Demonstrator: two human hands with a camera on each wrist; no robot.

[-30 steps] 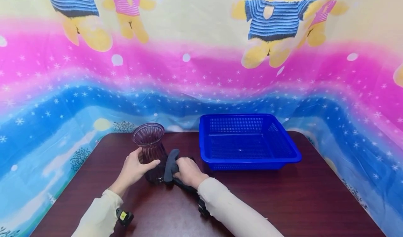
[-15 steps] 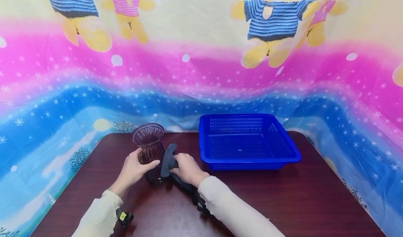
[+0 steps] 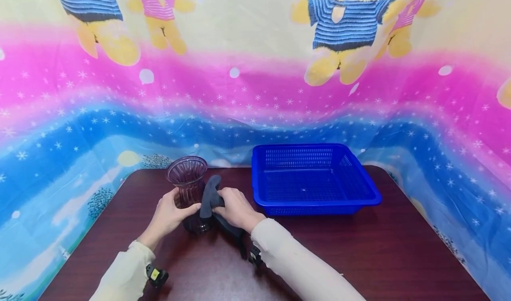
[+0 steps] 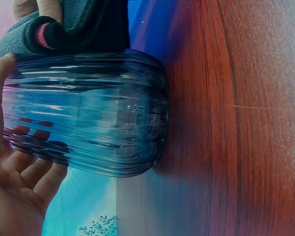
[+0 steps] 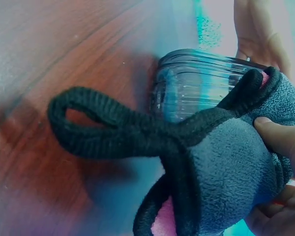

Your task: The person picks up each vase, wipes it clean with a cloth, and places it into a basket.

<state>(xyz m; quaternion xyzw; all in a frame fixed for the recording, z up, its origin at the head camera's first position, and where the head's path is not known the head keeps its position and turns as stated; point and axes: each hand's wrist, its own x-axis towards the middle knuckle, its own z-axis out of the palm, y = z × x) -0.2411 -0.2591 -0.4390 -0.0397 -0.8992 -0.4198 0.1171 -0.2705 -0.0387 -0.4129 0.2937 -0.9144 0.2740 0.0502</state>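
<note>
From the head view we see our left hand (image 3: pixel 169 215) grasping the ribbed vase (image 3: pixel 190 190) standing on the table (image 3: pixel 359 247), right hand (image 3: pixel 235 208) clutching a grey cloth (image 3: pixel 207 199) against it, higher than before; the right wrist view alone shows its black loop (image 5: pixel 103 128)

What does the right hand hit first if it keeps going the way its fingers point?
Likely the vase: the right hand points left toward it, with the grey cloth it grips already pressed against the glass. The left hand holds the far side.
</note>
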